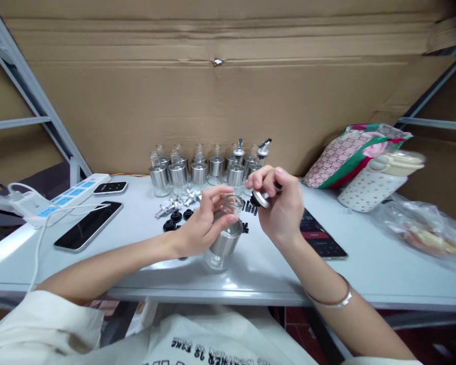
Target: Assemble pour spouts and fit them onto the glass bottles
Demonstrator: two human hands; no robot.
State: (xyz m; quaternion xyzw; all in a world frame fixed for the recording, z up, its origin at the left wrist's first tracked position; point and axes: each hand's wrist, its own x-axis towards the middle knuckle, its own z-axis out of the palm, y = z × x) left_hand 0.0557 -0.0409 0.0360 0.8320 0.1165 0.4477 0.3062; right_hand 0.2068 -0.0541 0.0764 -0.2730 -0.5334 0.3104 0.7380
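Observation:
A glass bottle with a steel sleeve (pixel 225 243) leans slightly at the front middle of the table. My left hand (pixel 209 220) is closed round its glass neck, just below the uncapped mouth. To the right of that mouth, my right hand (pixel 279 200) grips a metal-and-black pourer stopper (pixel 261 197), apart from the bottle; part of the stopper is hidden by my fingers. Black stopper caps (pixel 177 217) and silver pourer parts (pixel 180 200) lie left of the bottle. Small black pieces (pixel 250 207) lie behind it.
Several steel-sleeved bottles (pixel 199 173) stand in rows at the back, two with pourers fitted. On the left are a phone (pixel 89 226) and a power strip (pixel 74 195). A second phone (pixel 323 238), a patterned tumbler (pixel 374 187) and a plastic bag (pixel 425 230) lie right.

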